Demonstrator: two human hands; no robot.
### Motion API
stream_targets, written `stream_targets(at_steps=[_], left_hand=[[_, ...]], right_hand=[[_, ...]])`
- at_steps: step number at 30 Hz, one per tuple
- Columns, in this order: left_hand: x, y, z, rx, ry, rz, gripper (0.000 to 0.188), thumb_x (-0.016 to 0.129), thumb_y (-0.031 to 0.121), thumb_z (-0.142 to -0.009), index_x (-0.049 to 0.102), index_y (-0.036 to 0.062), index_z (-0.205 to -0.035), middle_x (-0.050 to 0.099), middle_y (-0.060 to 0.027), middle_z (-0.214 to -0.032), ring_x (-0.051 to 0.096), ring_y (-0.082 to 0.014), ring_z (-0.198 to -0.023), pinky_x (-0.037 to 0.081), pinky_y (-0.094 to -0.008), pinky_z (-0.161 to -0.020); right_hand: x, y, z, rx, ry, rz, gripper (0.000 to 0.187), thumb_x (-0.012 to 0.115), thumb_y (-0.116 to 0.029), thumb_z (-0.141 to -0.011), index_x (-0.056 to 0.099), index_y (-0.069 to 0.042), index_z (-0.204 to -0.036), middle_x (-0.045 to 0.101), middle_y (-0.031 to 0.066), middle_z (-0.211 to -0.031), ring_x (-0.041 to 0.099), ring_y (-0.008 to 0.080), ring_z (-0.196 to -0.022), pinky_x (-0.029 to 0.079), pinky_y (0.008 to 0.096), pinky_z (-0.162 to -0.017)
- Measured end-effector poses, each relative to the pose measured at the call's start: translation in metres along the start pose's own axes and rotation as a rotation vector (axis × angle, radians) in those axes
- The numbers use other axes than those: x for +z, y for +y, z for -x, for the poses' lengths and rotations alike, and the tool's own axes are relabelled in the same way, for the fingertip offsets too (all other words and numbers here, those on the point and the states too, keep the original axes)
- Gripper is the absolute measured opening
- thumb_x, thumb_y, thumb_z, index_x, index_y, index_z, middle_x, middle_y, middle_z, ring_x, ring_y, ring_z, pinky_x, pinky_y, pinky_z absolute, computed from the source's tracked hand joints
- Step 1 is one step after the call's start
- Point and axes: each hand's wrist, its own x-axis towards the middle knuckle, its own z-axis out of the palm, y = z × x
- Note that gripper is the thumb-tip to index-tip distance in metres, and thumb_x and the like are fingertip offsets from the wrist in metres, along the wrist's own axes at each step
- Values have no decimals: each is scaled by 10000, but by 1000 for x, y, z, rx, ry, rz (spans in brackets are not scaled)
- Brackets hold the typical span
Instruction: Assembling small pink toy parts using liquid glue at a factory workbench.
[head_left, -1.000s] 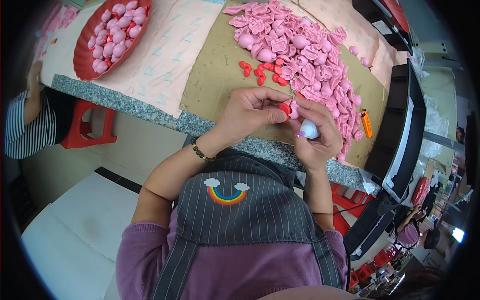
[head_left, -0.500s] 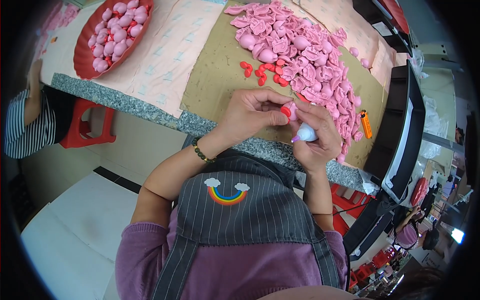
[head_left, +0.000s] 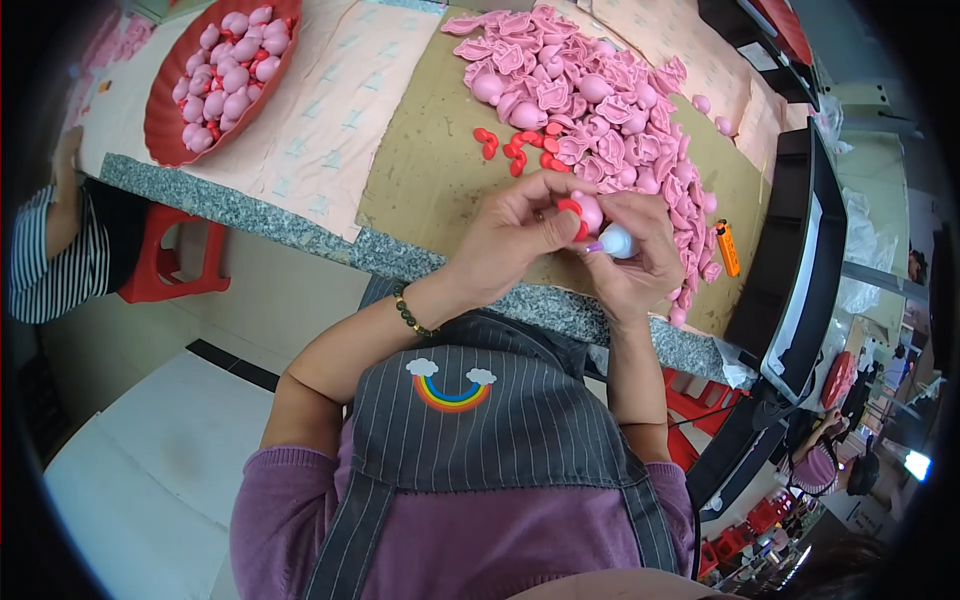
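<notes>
My left hand (head_left: 512,240) is closed in a pinch on a small red plastic piece (head_left: 573,216), which sits against a round pink part (head_left: 588,211). My right hand (head_left: 640,255) is closed too: its fingers hold the pink part from the other side. Tucked in that same hand is a small white squeeze bottle (head_left: 617,241) with a purple nozzle, pointing left near the red piece. Whether the nozzle touches it I cannot tell. Beyond my hands lies a heap of pink moulded parts (head_left: 600,110), with several loose red pieces (head_left: 517,158) at its left edge.
A red fluted bowl (head_left: 160,130) of pink and red parts stands at the far left of the stone-edged table (head_left: 270,212). An orange lighter (head_left: 728,248) lies right of the heap, beside a black tray (head_left: 790,250). Another person's striped sleeve (head_left: 50,270) shows at the left.
My hands have tilted the pink part and red piece, showing more of the pink surface. The bottle has risen slightly, its nozzle now just below the red piece.
</notes>
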Motion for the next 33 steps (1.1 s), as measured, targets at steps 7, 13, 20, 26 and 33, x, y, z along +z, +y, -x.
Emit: stream_targets(at_steps=[7,13,20,26,33], left_hand=[[-17,-4,0,112,-182,-249,350,675,153,-766,564,25,-1072,532,-55,-1083,536,-135,-980,436,-281,-866],[-12,-1,3,128,-135,-297,234,624,-42,-762,610,-4,-993,546,-77,-1037,565,-126,-928,474,-246,-822],[-16,-5,3,117,-101,-317,198,616,-24,-777,612,-14,-975,571,-82,-1009,575,-131,-909,477,-247,-811],[-15,-5,3,104,-97,-279,182,613,-16,-782,608,-24,-964,583,-76,-973,578,-123,-894,477,-245,-800],[-14,-4,3,110,-81,-319,169,609,-23,-783,609,-26,-952,590,-75,-956,582,-125,-881,478,-248,-796]], right_hand=[[-2,-6,3,56,-37,-127,417,822,-188,-591,630,14,-900,604,93,-818,551,186,-748,428,291,-681],[-4,0,8,-85,-81,-58,400,816,-178,-612,626,26,-898,596,99,-752,542,169,-656,423,271,-589],[-2,0,8,-128,-62,4,377,814,-157,-612,625,33,-877,592,113,-732,536,167,-619,416,260,-548],[-2,-1,7,-147,-53,44,370,817,-142,-604,623,39,-863,590,123,-718,536,168,-601,414,257,-528],[-2,-2,8,-121,-55,23,370,819,-133,-600,622,40,-861,597,126,-714,542,165,-604,419,253,-529]])
